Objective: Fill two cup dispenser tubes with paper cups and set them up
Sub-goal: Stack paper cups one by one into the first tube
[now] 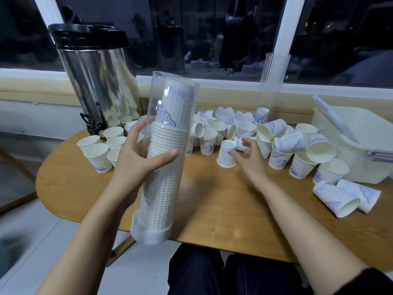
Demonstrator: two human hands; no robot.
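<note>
My left hand (141, 151) grips a clear dispenser tube (170, 99) around its middle, holding it nearly upright over the table's near edge. The tube is packed almost to its top with nested white paper cups, and its white base cap (150, 234) points down. My right hand (247, 155) touches an upside-down paper cup (226, 154) standing on the table, fingers curled at its side. A second clear tube (273, 81) stands at the back right with a single cup low inside it. Several loose blue-patterned cups (282, 141) lie scattered across the table.
A steel hot-water urn (100, 81) with a black lid stands at the back left, with upright cups (97, 154) in front of it. A white plastic bin (357, 143) sits at the right edge. The wooden table (212, 199) borders a window sill. My legs show below the table.
</note>
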